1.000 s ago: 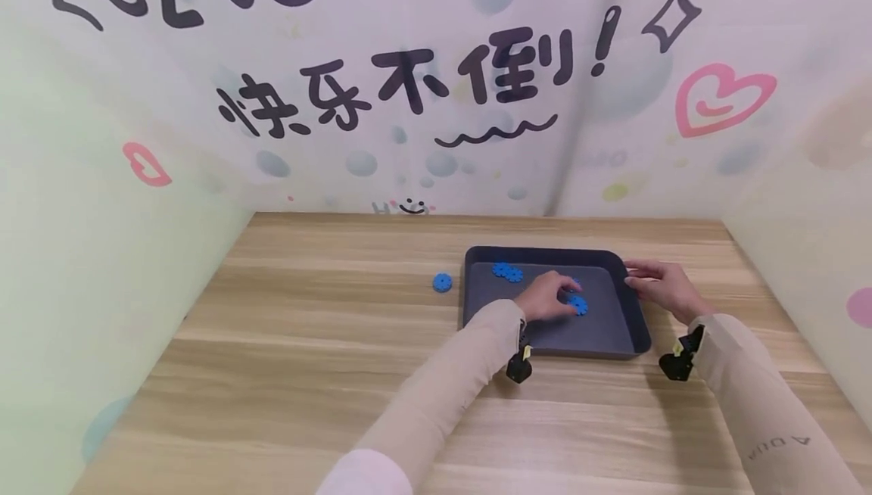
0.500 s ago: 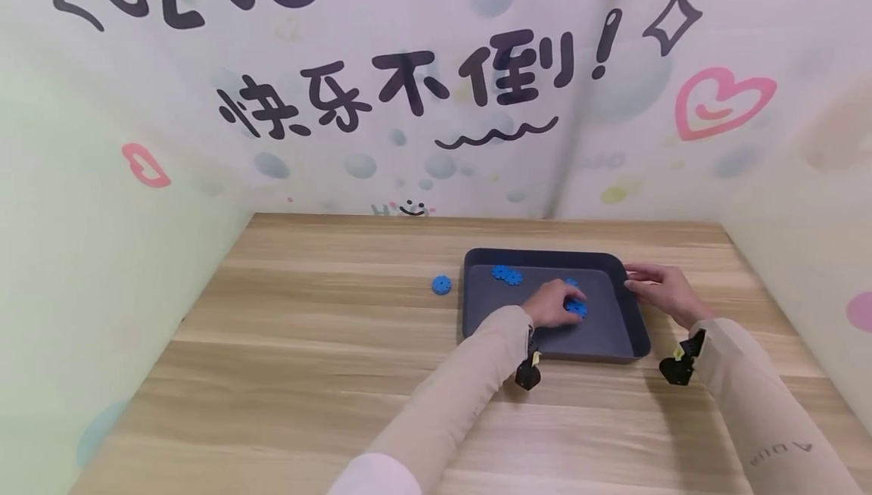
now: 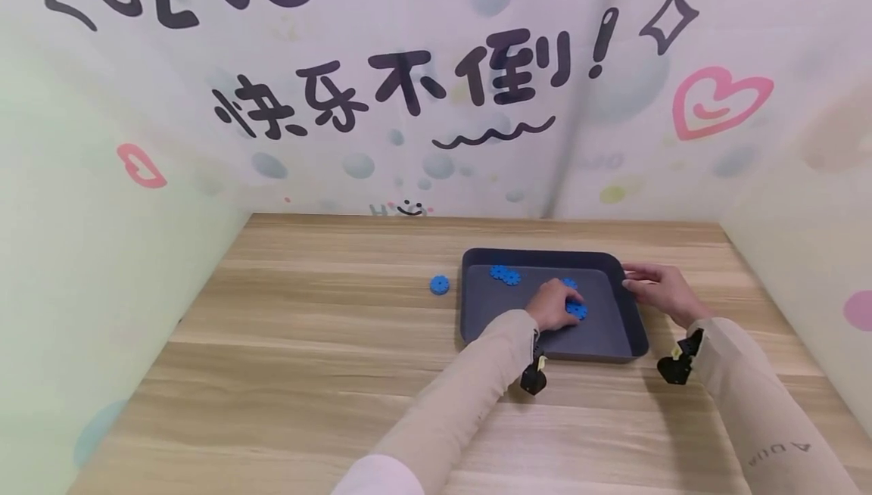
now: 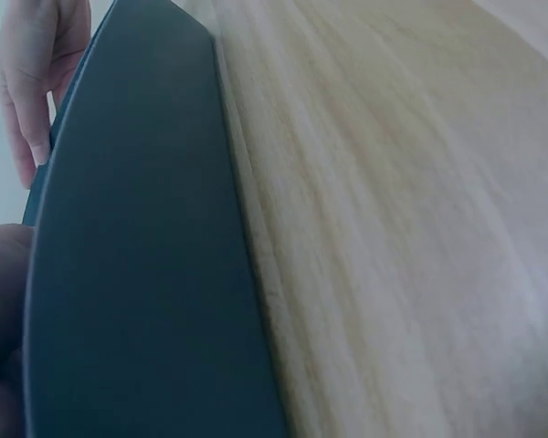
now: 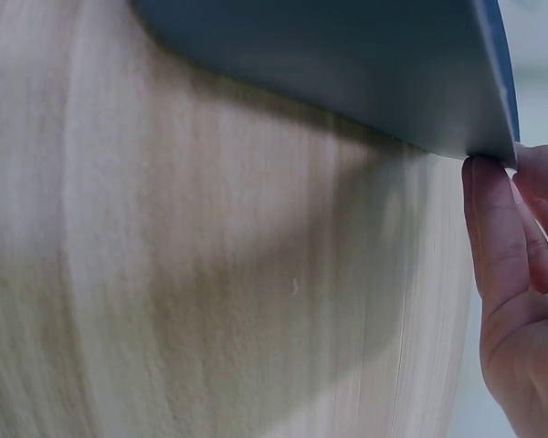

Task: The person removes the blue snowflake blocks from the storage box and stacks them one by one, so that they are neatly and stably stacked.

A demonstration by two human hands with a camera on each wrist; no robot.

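Head cam gave me most of it. Dark tray (image 3: 606, 336) sat flat on the wood-grain table (image 3: 306, 328), right of centre. Left hand (image 3: 553, 306) was down inside the tray, fingers and thumb curled around a blue notched near disc (image 3: 577, 312) on the tray floor. I read that as a pinch, though I couldn't confirm it: in the left wrist view the tray's outer wall blocked the fingertips, and only a dark, blurred bit of hand showed at the left edge.

Far disc (image 3: 569, 283), also blue, lay just behind the left hand's fingers, partly covered. Pair of discs (image 3: 506, 275) was near the tray's back left, the two touching or overlapping; I couldn't tell which. Outside disc (image 3: 439, 284) was on the table, just left of the tray, apart from its wall.

Right hand (image 3: 664, 291) had its fingers fairly straight, tips resting against the tray's right edge. Right wrist view agreed: fingertips touched the tray wall near its rim, with the hand's and tray's surroundings in shadow on the wood.

Both arms had beige sleeves (image 3: 450, 419), with a small black device (image 3: 534, 381) at each wrist. Behind the table I had a white backdrop (image 3: 327, 185) with big dark lettering and a pink heart outline (image 3: 725, 67) at right.
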